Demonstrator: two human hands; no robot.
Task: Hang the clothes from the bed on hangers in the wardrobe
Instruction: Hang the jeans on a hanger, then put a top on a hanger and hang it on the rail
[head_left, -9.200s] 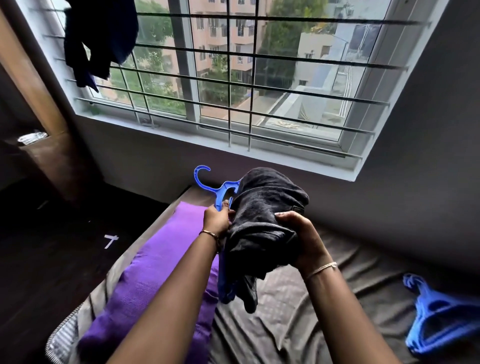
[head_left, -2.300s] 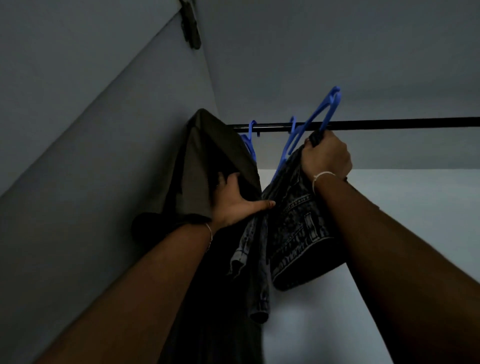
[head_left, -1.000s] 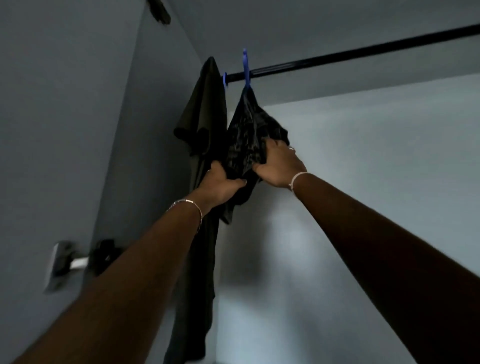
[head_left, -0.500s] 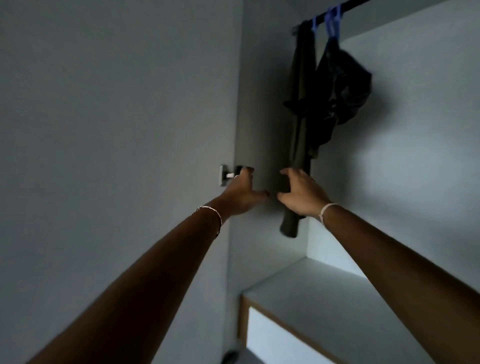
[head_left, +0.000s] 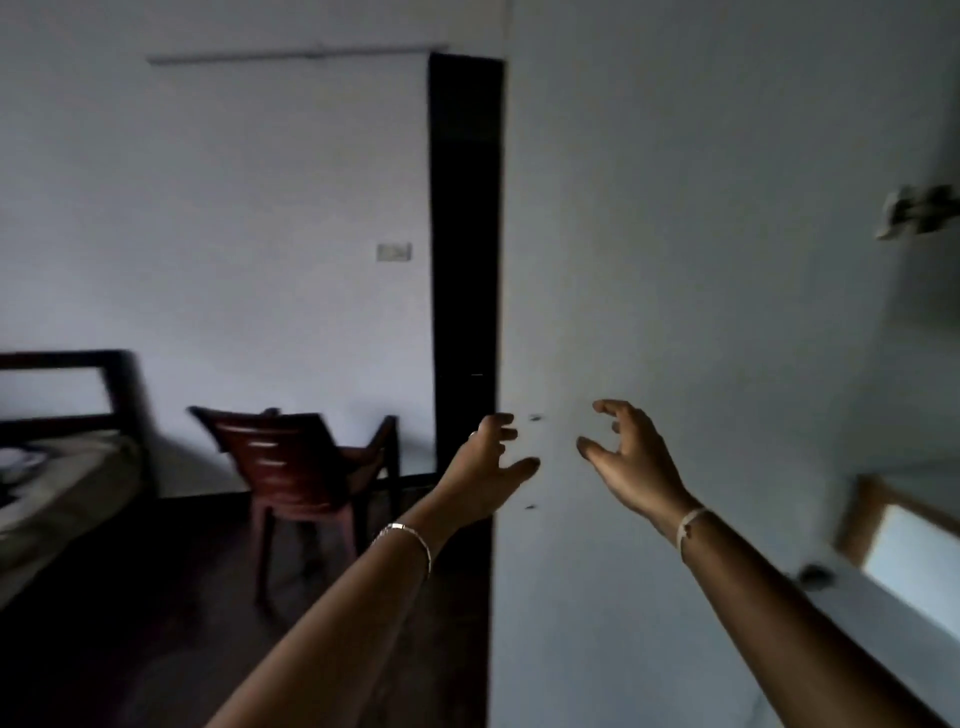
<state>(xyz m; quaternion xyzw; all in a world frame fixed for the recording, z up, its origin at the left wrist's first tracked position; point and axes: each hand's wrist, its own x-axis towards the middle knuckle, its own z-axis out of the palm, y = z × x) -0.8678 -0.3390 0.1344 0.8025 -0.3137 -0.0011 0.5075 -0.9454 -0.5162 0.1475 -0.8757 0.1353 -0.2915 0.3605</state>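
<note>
Head view, left hand (head_left: 485, 465) and right hand (head_left: 634, 462) raised forward, each grip loosely spread, seemingly empty

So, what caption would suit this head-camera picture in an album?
Empty left hand and right hand, fingers loosely curled, raised before a white wardrobe door; chair and bed at left.
</note>
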